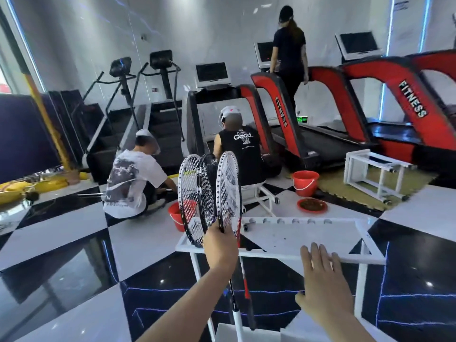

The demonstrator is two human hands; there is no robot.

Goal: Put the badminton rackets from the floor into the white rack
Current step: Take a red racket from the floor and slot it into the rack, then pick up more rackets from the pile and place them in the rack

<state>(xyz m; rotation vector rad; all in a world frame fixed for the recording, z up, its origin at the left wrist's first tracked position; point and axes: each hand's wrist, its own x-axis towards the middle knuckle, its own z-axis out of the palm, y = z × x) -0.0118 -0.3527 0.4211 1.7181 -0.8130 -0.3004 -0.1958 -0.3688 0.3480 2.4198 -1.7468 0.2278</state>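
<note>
Three badminton rackets (209,193) stand bunched with their heads up and handles hanging down, two with white frames and one black. My left hand (220,245) is shut on them just below the heads, over the left end of the white rack (365,238). The rack is a white frame on legs with a row of round pegs along its far rail. My right hand (323,282) hovers flat and open over the rack's near rail, holding nothing.
Two people sit on the checkered floor just beyond the rack, with red buckets (305,182) and a red dish (312,205) near them. A second white frame (377,172) stands at right on a mat. Treadmills line the back wall, a person on one.
</note>
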